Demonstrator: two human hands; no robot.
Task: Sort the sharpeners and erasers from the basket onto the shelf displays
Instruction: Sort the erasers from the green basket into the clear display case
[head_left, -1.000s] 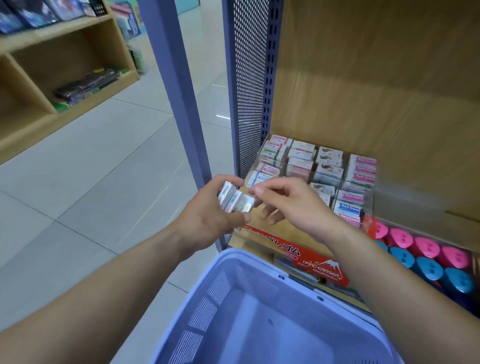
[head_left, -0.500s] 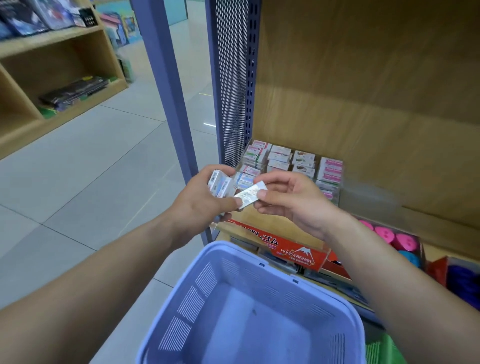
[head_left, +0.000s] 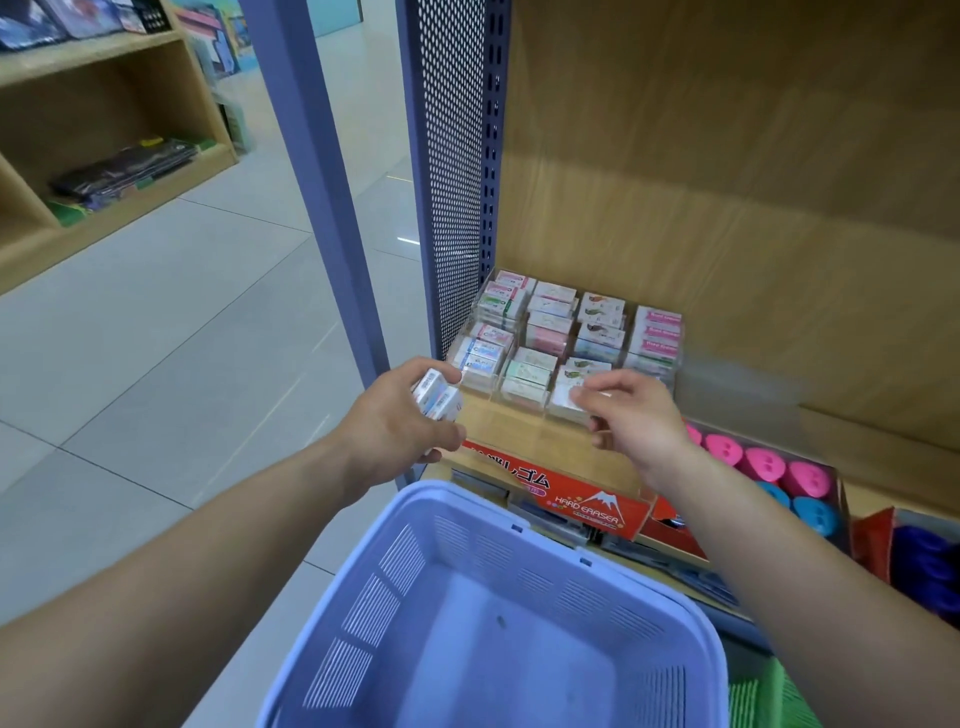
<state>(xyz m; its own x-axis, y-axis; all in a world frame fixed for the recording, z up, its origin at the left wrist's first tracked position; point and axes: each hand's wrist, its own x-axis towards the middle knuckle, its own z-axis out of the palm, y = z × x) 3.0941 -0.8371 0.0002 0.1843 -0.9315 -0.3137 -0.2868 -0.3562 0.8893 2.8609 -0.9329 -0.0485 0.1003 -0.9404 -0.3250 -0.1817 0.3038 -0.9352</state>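
Nearest, our basket (head_left: 363, 597) shows nothing inside. Above it, our left hand (head_left: 395, 431) clasps a few spare erasers (head_left: 439, 400). Our right hand (head_left: 634, 421) pinches one eraser (head_left: 582, 399) at the front compartment of the clear display (head_left: 522, 401). Placing seems underway; next we release it squarely.

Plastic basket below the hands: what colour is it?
Light periwinkle-blue slotted plastic basket, head view.
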